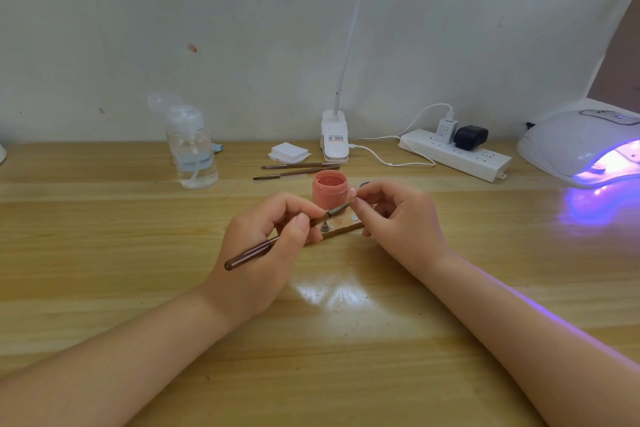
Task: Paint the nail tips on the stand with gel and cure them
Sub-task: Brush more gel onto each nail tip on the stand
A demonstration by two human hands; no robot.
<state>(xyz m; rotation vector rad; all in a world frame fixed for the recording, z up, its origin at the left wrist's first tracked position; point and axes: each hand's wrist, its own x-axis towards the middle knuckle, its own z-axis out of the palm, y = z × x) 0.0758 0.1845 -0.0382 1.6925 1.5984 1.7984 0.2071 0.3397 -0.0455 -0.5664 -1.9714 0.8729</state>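
A pale wooden tabletop (pixel 104 288) holds, at far right, a white domed curing lamp (pixel 581 146) glowing violet. The left hand (pixel 266 246), fingers curled, pinches a slim brown brush (pixel 256 251), its tip at a small pink nail tip (pixel 352 191). The right hand (pixel 398 218) pinches that nail tip above the narrow wooden stand (pixel 343 230). Just behind sits an open pink gel jar (pixel 329 189). A white clip lamp base (pixel 334 140) bears an unreadable label.
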